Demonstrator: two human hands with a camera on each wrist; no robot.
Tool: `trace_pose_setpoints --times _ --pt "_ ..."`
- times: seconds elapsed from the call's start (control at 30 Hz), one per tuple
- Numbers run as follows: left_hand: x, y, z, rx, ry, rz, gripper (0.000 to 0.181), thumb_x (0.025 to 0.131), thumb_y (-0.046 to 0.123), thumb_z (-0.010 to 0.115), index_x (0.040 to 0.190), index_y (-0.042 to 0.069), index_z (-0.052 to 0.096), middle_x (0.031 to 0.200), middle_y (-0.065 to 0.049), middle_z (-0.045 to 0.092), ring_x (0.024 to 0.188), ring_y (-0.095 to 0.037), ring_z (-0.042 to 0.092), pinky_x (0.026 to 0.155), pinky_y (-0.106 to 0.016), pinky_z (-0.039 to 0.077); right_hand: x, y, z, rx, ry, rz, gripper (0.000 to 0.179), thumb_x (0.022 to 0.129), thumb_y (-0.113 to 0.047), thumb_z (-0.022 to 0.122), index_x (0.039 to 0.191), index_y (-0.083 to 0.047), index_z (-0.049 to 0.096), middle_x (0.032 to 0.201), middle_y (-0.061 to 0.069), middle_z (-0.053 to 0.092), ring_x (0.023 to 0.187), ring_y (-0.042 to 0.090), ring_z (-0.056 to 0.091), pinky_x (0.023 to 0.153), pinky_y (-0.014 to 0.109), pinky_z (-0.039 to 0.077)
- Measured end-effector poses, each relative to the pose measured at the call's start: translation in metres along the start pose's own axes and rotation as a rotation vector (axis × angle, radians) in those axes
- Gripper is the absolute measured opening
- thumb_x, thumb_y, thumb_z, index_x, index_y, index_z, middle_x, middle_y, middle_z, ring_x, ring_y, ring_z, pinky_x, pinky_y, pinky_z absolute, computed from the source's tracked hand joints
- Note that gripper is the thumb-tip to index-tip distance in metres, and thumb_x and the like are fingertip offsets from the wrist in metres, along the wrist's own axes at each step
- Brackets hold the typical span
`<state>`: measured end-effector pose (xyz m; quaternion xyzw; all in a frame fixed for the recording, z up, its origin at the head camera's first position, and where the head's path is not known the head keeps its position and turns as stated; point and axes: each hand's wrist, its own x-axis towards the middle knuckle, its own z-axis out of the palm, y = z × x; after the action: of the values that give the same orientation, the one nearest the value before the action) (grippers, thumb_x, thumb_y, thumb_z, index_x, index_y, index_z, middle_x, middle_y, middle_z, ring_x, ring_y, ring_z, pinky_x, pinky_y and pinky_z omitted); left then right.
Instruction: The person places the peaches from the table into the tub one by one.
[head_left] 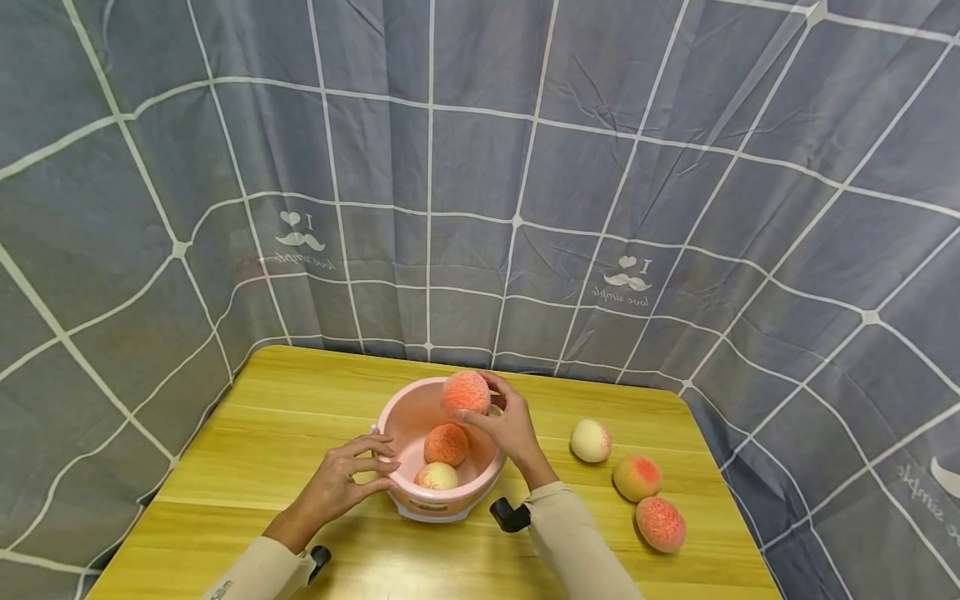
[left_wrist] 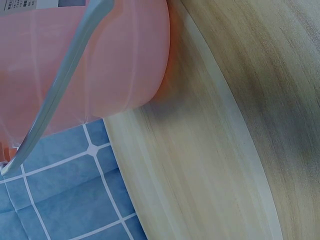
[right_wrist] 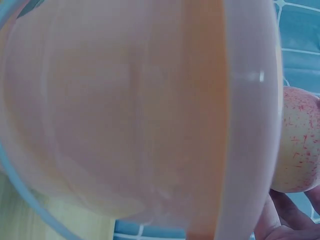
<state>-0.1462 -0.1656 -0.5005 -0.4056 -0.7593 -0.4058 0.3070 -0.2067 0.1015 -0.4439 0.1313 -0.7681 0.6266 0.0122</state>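
Yellow wood-grain counter (head_left: 277,433); grey, white-gridded fabric curtain (head_left: 472,158) behind. Landmark: round pink plastic bucket (head_left: 411,419). Over its far-right rim, your right hand (head_left: 513,425) has fingers curled round a fuzzy coral peach (head_left: 465,393). Your left hand (head_left: 341,479), fingers bent, grips the bucket's left rim. Inside: red peach (head_left: 446,444), cream peach (head_left: 437,476). Right of it: three more peaches (head_left: 637,478).

The grey curtain (head_left: 480,150) bears mirrored "I", heart (head_left: 627,262) and "love simple".
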Motion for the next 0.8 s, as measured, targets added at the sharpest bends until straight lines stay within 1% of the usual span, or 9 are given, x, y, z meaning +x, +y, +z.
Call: trace_pose_setpoints --times 0.2,0.37,0.4,0.5,0.63,0.8 --pt "-0.001 0.0 0.0 -0.002 -0.009 -0.017 0.023 0.083 0.029 0.071 0.089 0.008 0.078 0.098 -0.003 0.067 0.102 -0.032 0.063 0.111 -0.018 0.037 0.001 0.001 0.007 -0.009 -0.038 -0.014 0.065 0.079 -0.013 0.081 0.136 -0.005 0.052 0.128 0.017 0.057 0.104 0.025 0.06 0.09 0.029 0.058" --pt "-0.001 -0.001 0.0 -0.002 -0.009 -0.016 0.022 0.082 0.028 0.072 0.089 0.008 0.078 0.099 -0.003 0.067 0.102 -0.031 0.062 0.111 -0.018 0.037 0.003 -0.001 0.015 0.006 -0.055 -0.001 0.063 0.078 -0.006 0.08 0.135 -0.003 0.052 0.126 0.017 0.058 0.107 0.026 0.06 0.09 0.03 0.058" --pt "-0.001 -0.001 0.0 -0.001 -0.009 -0.016 0.022 0.082 0.028 0.072 0.089 0.008 0.078 0.099 -0.003 0.067 0.102 -0.031 0.062 0.111 -0.017 0.037 0.002 -0.002 0.016 0.016 -0.06 0.005 0.063 0.078 -0.005 0.08 0.135 -0.002 0.052 0.126 0.017 0.058 0.107 0.027 0.06 0.091 0.031 0.058" --pt "-0.001 0.0 0.0 -0.002 -0.01 -0.017 0.022 0.082 0.028 0.072 0.089 0.008 0.078 0.099 -0.003 0.067 0.103 -0.031 0.062 0.11 -0.017 0.037 -0.001 -0.017 0.019 0.028 -0.076 0.01 0.062 0.078 -0.001 0.078 0.134 0.003 0.051 0.125 0.021 0.057 0.107 0.029 0.059 0.092 0.035 0.058" --pt "-0.001 0.0 0.0 -0.001 -0.01 -0.023 0.021 0.082 0.027 0.073 0.089 0.008 0.078 0.1 -0.003 0.067 0.102 -0.032 0.062 0.111 -0.019 0.037 -0.007 -0.036 0.022 0.009 -0.094 0.017 0.061 0.08 -0.002 0.077 0.134 0.005 0.05 0.123 0.023 0.058 0.107 0.03 0.059 0.092 0.038 0.057" --pt "0.0 0.0 0.0 0.002 -0.008 -0.019 0.02 0.08 0.025 0.075 0.09 0.008 0.078 0.101 -0.004 0.067 0.102 -0.033 0.063 0.112 -0.021 0.037 -0.008 -0.039 0.028 -0.006 -0.105 0.032 0.059 0.081 -0.003 0.076 0.135 0.005 0.05 0.123 0.022 0.058 0.107 0.029 0.059 0.093 0.039 0.057"
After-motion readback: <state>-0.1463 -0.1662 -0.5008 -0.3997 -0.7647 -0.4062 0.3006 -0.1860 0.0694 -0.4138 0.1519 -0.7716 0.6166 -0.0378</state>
